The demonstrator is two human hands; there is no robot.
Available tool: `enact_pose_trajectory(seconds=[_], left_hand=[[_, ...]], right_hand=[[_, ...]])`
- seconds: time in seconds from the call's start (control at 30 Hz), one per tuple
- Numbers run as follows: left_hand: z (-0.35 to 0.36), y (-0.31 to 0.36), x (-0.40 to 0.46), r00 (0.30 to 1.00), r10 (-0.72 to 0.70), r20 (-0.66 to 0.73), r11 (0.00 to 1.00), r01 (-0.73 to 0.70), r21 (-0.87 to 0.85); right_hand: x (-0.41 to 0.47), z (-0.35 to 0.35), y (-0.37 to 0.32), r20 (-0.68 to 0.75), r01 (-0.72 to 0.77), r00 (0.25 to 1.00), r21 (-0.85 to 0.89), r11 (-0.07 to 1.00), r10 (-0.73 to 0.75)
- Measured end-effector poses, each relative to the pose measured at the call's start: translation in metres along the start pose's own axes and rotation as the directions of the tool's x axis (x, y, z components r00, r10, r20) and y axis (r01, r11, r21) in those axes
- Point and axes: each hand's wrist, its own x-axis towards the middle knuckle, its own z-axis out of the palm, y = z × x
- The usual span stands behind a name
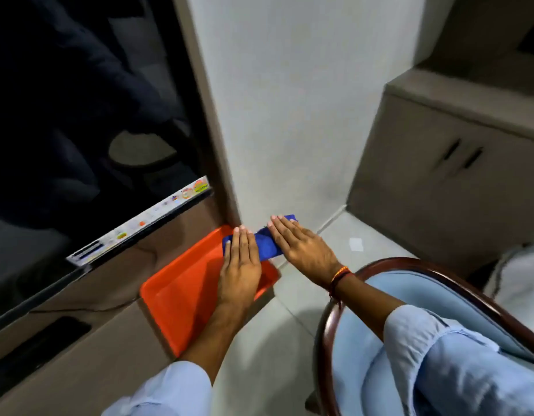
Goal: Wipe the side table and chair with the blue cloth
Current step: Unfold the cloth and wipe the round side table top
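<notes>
wall (289,100): plain white | floor (289,319): pale tiles | cabinet (439,175): beige, two dark handles, set right | screen (79,115): large, dark, mounted left

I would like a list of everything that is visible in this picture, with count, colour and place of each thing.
blue cloth: one, dark blue, folded, lying across the far corner of the tray, under both hands
tray: one, orange, on the brown surface below the screen
screen: one, black with a strip of stickers along its lower edge, at left
chair: one, dark wood frame with light blue upholstery, at lower right
cabinet: one, beige with two dark handles, at upper right
wall: white, centre
floor: pale tiles, with a small white scrap lying near the cabinet
left hand: flat, palm down on the cloth
right hand: flat, palm down on the cloth; thread band on the wrist
</notes>
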Motion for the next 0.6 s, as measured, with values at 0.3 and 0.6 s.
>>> enact_pose_trajectory(seconds=[0.3, 0.6], left_hand=[[-0.063, 0.289, 0.017, 0.846, 0.526, -0.089, 0.845, -0.531, -0.059], [-0.059, 0.565, -0.136, 0.373, 0.927, 0.017, 0.374, -0.925, -0.067]], right_hand=[[-0.282, -0.035, 0.143, 0.129, -0.477, 0.858, -0.154, 0.865, 0.497], [-0.638, -0.027, 0.090, 0.496, -0.846, 0.443, -0.044, 0.531, 0.747]])
